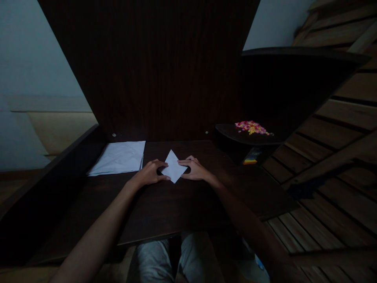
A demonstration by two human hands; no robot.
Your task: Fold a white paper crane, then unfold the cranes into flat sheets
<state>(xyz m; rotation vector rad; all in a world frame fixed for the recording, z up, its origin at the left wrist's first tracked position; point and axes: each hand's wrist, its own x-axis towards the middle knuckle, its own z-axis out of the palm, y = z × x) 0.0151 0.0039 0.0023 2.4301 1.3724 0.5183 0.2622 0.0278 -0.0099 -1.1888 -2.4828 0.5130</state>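
Note:
A folded white paper (174, 167), shaped like a diamond, lies on the dark wooden desk (159, 212) with one point facing away from me. At its left edge, my left hand (151, 171) has thumb and fingertips on the paper, the thumb near the lower corner. From the opposite side, my right hand (194, 169) grips the right edge, fingers on top and the thumb lower down. Both hands rest close to the desk surface. A stack of white paper sheets (119, 157) sits to the left, just beyond my left hand.
On a small curved shelf (229, 133) at the right lies a pile of small pink, red and yellow pieces (251, 127). Below it is a small yellow-and-dark item (251, 156). A raised side board (59, 161) bounds the left, and a tall dark panel (159, 70) stands behind.

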